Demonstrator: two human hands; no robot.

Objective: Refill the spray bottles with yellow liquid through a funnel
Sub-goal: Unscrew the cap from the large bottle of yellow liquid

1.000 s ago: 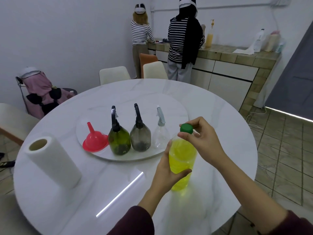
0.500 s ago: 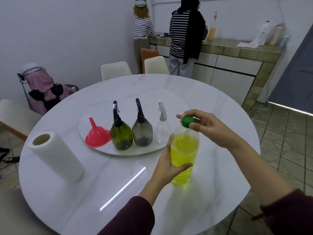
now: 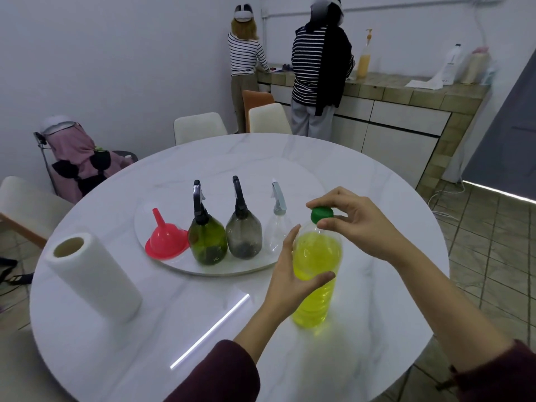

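Observation:
A clear bottle of yellow liquid [image 3: 317,268] stands on the round white table [image 3: 362,181]. My left hand [image 3: 290,274] grips its body. My right hand [image 3: 356,224] pinches the green cap [image 3: 320,214] on its neck. On the round turntable [image 3: 298,175] stand three spray bottles in a row: a green one [image 3: 207,242], a smoky grey one [image 3: 244,235] and a clear one [image 3: 277,227]. An upturned red funnel [image 3: 166,239] lies at the left end of the row.
A paper towel roll [image 3: 92,274] lies at the table's left. White chairs [image 3: 200,127] stand behind the table. Two people in striped tops [image 3: 316,62] stand at a tiled counter [image 3: 406,91] with bottles at the back. A chair with pink cloth [image 3: 75,158] is at left.
My right hand has turned on the green cap, its fingers shifted round it. The view has tilted a little; the bottle and my left hand stay in place.

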